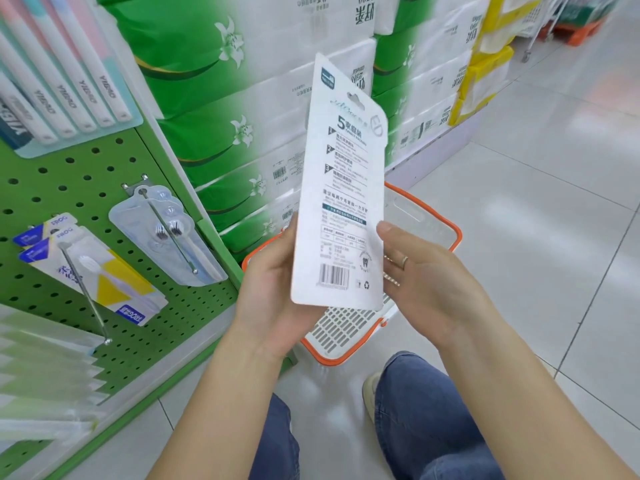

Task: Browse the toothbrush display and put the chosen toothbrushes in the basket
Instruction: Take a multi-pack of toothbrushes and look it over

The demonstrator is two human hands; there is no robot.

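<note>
I hold a tall white toothbrush pack (343,188) upright with its printed back and barcode facing me. My left hand (273,282) grips its lower left edge, fingers curled behind the card. My right hand (426,282), with a ring on one finger, holds the lower right edge, thumb on the front. Directly beneath the pack sits a white basket with an orange rim (446,226) on the floor. The green pegboard display (69,188) on the left carries more toothbrush packs (104,278) on hooks.
Stacked green and white tissue packs (242,109) fill the shelf behind the basket. Yellow packs (485,71) stand further back right. Pale floor tiles (536,202) stretch to the right. My knees in blue jeans (426,420) are at the bottom, close to the basket.
</note>
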